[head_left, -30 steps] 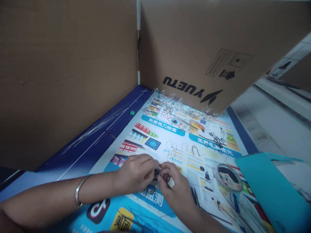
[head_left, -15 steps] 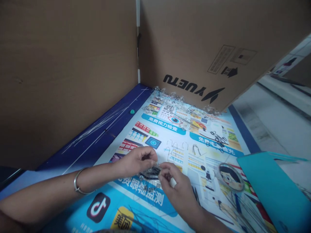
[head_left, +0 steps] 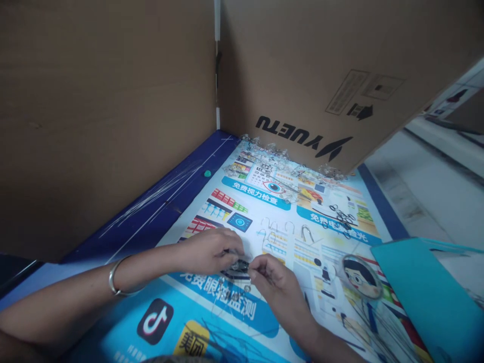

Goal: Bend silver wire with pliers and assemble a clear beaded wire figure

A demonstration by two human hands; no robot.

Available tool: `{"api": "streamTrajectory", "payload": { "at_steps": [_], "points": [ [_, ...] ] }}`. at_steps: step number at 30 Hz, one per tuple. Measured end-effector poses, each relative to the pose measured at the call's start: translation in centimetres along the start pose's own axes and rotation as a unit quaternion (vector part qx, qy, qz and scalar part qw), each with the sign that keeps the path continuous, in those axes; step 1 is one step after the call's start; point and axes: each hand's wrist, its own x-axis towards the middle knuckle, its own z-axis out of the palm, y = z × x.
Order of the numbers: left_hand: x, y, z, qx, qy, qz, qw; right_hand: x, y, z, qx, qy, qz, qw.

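Observation:
My left hand [head_left: 214,250] comes in from the left with a silver bangle [head_left: 115,277] on its wrist. Its fingers are closed on one side of a small dark and clear beaded wire piece [head_left: 238,267]. From the right, my right hand [head_left: 278,282] pinches the other side of it between thumb and forefinger. Clear beads hang just under the fingers; the exact shape of the piece is partly hidden. Beyond the hands lie several bent wire hooks [head_left: 308,233] on the printed sheet [head_left: 251,245].
Tall cardboard panels [head_left: 302,65] stand at the back and left. Clear beaded pieces [head_left: 278,154] line the back panel's foot. Black rings [head_left: 340,217] lie at right, near a turquoise folder [head_left: 427,292]. Thin straight wires [head_left: 151,194] rest on the blue strip at left.
My left hand has rolled over slightly, its fingers curling lower over the beaded wire piece. My right hand stays pinched close to it. The view has shifted a little.

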Motion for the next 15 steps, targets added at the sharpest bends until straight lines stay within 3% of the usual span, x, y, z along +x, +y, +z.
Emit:
{"api": "streamTrajectory", "payload": {
  "at_steps": [4,9,15],
  "points": [
    [-0.6,0.5,-0.4,0.023,-0.051,-0.018,0.998,0.2,0.1,-0.2,0.034,-0.007,0.008,0.999],
    [-0.7,1.2,0.6,0.061,-0.047,-0.074,0.994,0.0,0.2,-0.2,0.034,0.001,-0.008,0.999],
    [-0.5,1.2,1.7,0.049,-0.03,-0.096,0.994,0.2,-0.2,-0.4,-0.003,0.022,-0.065,0.998]
  ]
}}
